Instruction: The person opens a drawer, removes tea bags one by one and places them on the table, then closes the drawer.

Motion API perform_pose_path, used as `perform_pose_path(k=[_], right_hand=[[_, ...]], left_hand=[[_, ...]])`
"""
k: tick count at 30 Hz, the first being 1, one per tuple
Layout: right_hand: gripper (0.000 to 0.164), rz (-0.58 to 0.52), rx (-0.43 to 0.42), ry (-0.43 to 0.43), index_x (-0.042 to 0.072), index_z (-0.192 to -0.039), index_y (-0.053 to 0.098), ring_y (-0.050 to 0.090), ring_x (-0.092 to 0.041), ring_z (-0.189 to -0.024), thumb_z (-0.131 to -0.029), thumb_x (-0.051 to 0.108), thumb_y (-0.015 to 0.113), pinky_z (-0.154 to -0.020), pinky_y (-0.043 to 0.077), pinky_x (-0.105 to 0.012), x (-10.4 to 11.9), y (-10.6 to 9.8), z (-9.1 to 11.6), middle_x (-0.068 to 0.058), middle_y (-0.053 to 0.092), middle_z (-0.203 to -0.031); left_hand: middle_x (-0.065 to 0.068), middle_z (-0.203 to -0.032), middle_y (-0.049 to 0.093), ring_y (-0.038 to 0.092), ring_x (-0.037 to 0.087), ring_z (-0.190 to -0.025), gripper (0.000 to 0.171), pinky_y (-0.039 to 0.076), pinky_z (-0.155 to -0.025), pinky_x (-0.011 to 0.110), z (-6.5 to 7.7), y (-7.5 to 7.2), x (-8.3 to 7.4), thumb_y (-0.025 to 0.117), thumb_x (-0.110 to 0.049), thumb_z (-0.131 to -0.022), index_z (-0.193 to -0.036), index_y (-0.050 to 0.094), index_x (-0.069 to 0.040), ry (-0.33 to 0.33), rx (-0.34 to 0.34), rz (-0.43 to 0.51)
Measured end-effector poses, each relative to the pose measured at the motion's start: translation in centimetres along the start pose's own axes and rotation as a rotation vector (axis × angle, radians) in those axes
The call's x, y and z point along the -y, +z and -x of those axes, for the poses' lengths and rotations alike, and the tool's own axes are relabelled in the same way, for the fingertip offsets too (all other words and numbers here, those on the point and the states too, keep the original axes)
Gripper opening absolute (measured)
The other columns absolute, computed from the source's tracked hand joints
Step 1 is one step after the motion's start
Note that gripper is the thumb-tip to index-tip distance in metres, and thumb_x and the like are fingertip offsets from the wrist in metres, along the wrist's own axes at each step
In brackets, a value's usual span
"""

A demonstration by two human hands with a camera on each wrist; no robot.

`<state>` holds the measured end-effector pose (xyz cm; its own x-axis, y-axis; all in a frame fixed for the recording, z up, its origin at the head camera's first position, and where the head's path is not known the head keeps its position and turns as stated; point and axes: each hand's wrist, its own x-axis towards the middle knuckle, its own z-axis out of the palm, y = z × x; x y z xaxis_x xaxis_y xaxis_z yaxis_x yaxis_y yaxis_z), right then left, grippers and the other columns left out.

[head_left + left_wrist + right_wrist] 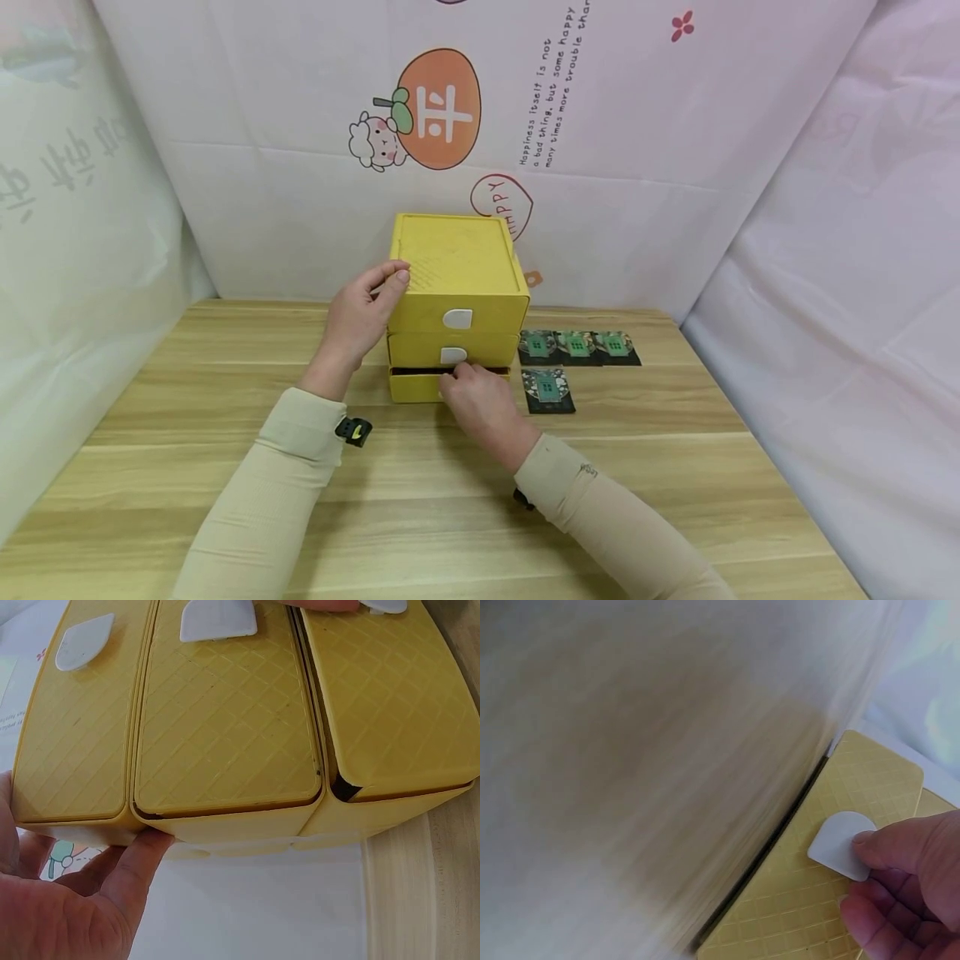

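Two beige sleeves reach in from the near edge, the left sleeve point(255, 500) from 7 o'clock and the right sleeve point(622, 525) from 5 o'clock; a black wrist device point(354, 431) shows beside the left cuff, over the wood-grain table point(420, 533).

The right hand point(487, 408) works at 6 o'clock of the yellow drawer unit point(453, 250); its fingers are bent, the thumb on the face of a white tab point(838, 844) and fingers tucked under it, so the grip is a close pinch on that tab; the tab belongs to the bottom drawer point(414, 388), which stands slightly out, a dark gap along its top.

A single card point(548, 390), dark with a green middle, lies at 4 o'clock of the unit, just beside it; the left hand point(360, 312) rests at 9 o'clock against the unit's upper corner, fingers loosely spread over top and side, touching without closing round anything.

Above the bottom drawer, the middle drawer point(416, 350) and top drawer point(420, 312) sit closed; a row of three similar cards point(577, 345) lies between 3 and 4 o'clock; at 12 o'clock, behind everything, hangs a pale printed cloth point(247, 100) with an orange fruit point(450, 125).
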<state>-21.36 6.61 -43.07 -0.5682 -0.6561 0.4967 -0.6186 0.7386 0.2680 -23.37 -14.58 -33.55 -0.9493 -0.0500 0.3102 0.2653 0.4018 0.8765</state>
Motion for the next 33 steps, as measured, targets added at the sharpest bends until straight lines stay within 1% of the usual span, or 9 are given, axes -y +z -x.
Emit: perform_pose_path(k=[6, 11, 19, 26, 33], right_hand=[[0.014, -0.002, 0.037, -0.012, 0.012, -0.088, 0.075, 0.063, -0.019, -0.064, -0.097, 0.003, 0.071, -0.053, 0.056, -0.032, 0.2, -0.5, 0.3, -0.005, 0.067, -0.077], [0.011, -0.010, 0.068, -0.016, 0.012, -0.090, 0.076, 0.063, -0.018, -0.063, -0.097, 0.004, 0.072, -0.052, 0.056, -0.031, 0.3, -0.9, 0.6, -0.006, 0.066, -0.076], [0.013, -0.021, 0.061, -0.020, 0.012, -0.089, 0.076, 0.060, -0.016, -0.061, -0.098, 0.003, 0.070, -0.049, 0.053, -0.031, 0.5, -1.4, 1.1, -0.004, 0.062, -0.073], [0.017, -0.013, 0.040, -0.030, 0.013, -0.085, 0.074, 0.057, -0.015, -0.058, -0.094, -0.001, 0.072, -0.046, 0.051, -0.029, 0.8, -1.7, 1.4, -0.002, 0.059, -0.069], [0.015, -0.014, 0.065, -0.041, 0.013, -0.085, 0.074, 0.058, -0.014, -0.060, -0.093, 0.000, 0.072, -0.049, 0.053, -0.028, 1.0, -2.0, 1.6, -0.001, 0.059, -0.069]], left_hand=[[0.000, -0.153, 0.057, 0.055, 0.028, -0.139, 0.059, 0.048, -0.110, 0.053, 0.0, 0.0, 0.0, 0.050, -0.064, -0.104, -0.145, 0.063, -0.024, 0.002, 0.007, 0.000], [-0.001, -0.154, 0.056, 0.057, 0.030, -0.137, 0.058, 0.049, -0.109, 0.054, -0.1, 0.1, 0.1, 0.052, -0.065, -0.102, -0.144, 0.064, -0.026, -0.006, 0.011, -0.005], [-0.001, -0.154, 0.055, 0.058, 0.031, -0.136, 0.058, 0.049, -0.108, 0.055, 0.0, 0.2, 0.2, 0.054, -0.066, -0.101, -0.143, 0.064, -0.027, -0.011, 0.013, 0.007], [0.000, -0.155, 0.055, 0.056, 0.032, -0.138, 0.058, 0.048, -0.109, 0.057, 0.0, 0.1, 0.1, 0.054, -0.066, -0.101, -0.144, 0.063, -0.028, -0.015, 0.016, 0.005], [0.000, -0.154, 0.055, 0.056, 0.032, -0.138, 0.057, 0.049, -0.108, 0.057, 0.1, 0.1, 0.1, 0.054, -0.066, -0.101, -0.143, 0.064, -0.028, -0.018, 0.015, 0.002]])
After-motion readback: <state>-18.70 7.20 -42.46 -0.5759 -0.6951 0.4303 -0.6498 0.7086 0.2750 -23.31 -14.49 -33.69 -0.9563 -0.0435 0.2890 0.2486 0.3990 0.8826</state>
